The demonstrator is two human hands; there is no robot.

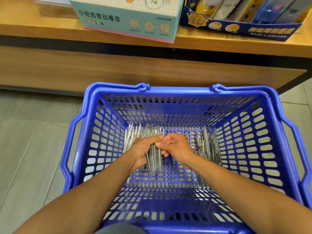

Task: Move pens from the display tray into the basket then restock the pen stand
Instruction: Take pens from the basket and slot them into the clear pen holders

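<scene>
- We see our left hand [141, 152] curled round a bundle of clear pens [152, 159] inside the blue basket [263, 98]; a plaster wraps its thumb
- Our right hand [175, 146] has fingers bent, tips pinching the same bundle; loose pens [208, 146] lie just right of those fingers
- Beyond our fingertips, a pale box [128, 19] reads "AXPQ4248"; a dark blue box [239, 19] shows "1+2"
</scene>
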